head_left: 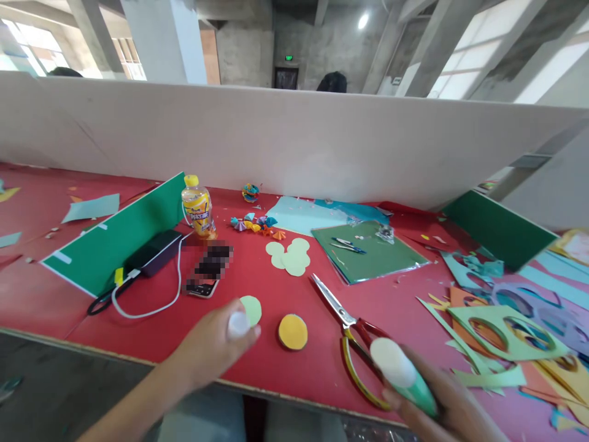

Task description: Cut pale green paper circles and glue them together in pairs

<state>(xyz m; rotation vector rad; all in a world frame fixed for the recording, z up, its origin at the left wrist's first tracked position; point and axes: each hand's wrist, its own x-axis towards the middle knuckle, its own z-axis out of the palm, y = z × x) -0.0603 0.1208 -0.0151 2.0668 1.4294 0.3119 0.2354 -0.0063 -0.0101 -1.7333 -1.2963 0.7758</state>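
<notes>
At the lower right of the frame the right hand (pixel 442 405) grips an uncapped glue stick (pixel 402 371); left of it, the left hand (pixel 209 350) pinches the white cap (pixel 238 324). A light dab would suit the yellow paper circle (pixel 293 332) lying at lower centre between the hands, with the scissors (pixel 350 334) just to its right.

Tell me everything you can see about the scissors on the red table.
The scissors lie flat on the red table, near its front edge. Two shiny metal blades, slightly parted, point up and to the left; the handles are red with yellow-green loop rims, apparently plastic. The near loop runs under the glue stick held in the right hand; whether they touch is unclear. An orange paper circle lies apart, to their left.
</notes>
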